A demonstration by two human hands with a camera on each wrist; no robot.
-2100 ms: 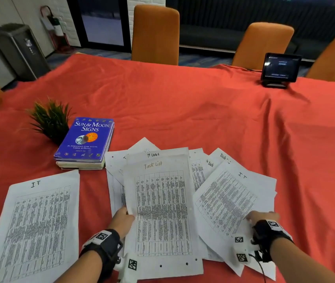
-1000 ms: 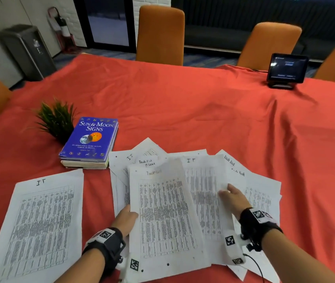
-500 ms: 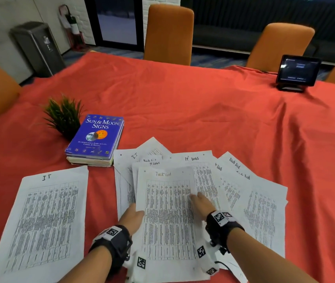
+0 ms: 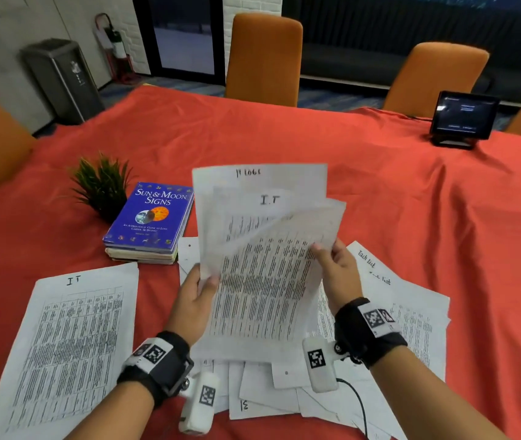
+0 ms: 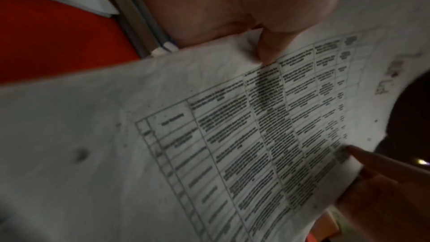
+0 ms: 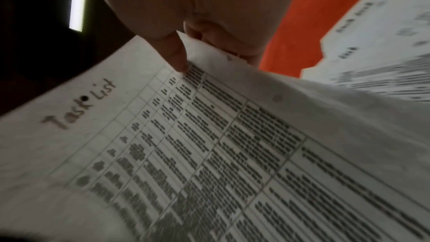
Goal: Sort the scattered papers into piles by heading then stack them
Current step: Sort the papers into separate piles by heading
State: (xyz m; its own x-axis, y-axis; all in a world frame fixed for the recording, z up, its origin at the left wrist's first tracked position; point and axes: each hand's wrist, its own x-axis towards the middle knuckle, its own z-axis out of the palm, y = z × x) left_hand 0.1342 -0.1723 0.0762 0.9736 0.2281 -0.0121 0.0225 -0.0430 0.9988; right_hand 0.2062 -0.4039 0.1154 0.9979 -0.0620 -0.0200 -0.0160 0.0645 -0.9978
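Note:
Both hands hold a small bundle of printed sheets [image 4: 265,281] tilted up above the red table. My left hand [image 4: 200,285] pinches the bundle's left edge, thumb [image 5: 267,49] on top. At the right edge, my right hand [image 4: 329,258] pinches the front sheet, headed "Task List" [image 6: 76,109], and curls it forward. Behind it show sheets headed "IT" [image 4: 270,200] and "IT Logs" [image 4: 248,173]. A single "IT" sheet [image 4: 71,344] lies flat at the left. "Task List" sheets [image 4: 408,300] lie at the right. More loose sheets [image 4: 268,389] lie under the bundle.
A blue book [image 4: 154,217] on other books and a small green plant [image 4: 100,185] stand left of the papers. A tablet on a stand [image 4: 464,117] is at the far right. Orange chairs [image 4: 265,58] line the far edge of the red tablecloth [image 4: 380,201].
The sheets lay flat under both hands; now several are lifted off the table. My right hand came from the right pile to the bundle's right edge and peels the front sheet.

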